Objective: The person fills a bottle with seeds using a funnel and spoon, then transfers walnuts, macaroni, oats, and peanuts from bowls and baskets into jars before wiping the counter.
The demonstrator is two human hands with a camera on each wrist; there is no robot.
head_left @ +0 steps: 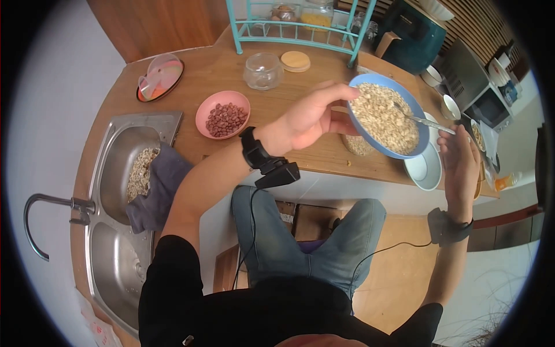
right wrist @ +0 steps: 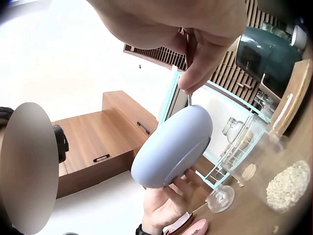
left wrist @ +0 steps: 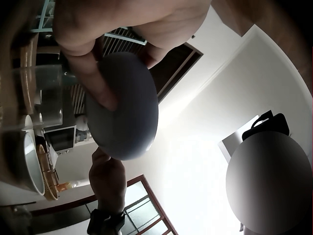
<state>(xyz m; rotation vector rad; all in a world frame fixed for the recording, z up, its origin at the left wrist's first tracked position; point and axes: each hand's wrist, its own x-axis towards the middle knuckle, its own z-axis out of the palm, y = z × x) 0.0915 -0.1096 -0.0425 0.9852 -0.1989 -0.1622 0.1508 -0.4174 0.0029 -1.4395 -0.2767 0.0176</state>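
My left hand (head_left: pixel 317 115) grips a blue bowl (head_left: pixel 421 134) full of oats (head_left: pixel 384 118), its thumb at the rim and its fingers under the base. The bowl is tilted and held above the counter's front edge. In the right wrist view the blue bowl (right wrist: pixel 171 147) shows its underside, with the left hand (right wrist: pixel 168 203) beneath. My right hand (head_left: pixel 461 162) pinches the handle of a metal spoon (head_left: pixel 430 123), whose head lies in the oats. A clear container with oats (right wrist: pixel 288 186) stands below, partly hidden by the bowl in the head view.
A pale bowl (head_left: pixel 425 169) sits beside the container. Further left are a pink bowl of reddish beans (head_left: pixel 225 120), a glass jar (head_left: pixel 263 72) and a wooden lid (head_left: pixel 296 61). The sink (head_left: pixel 115 156) holds a grey cloth (head_left: pixel 162 185). A turquoise rack (head_left: pixel 295 40) stands behind.
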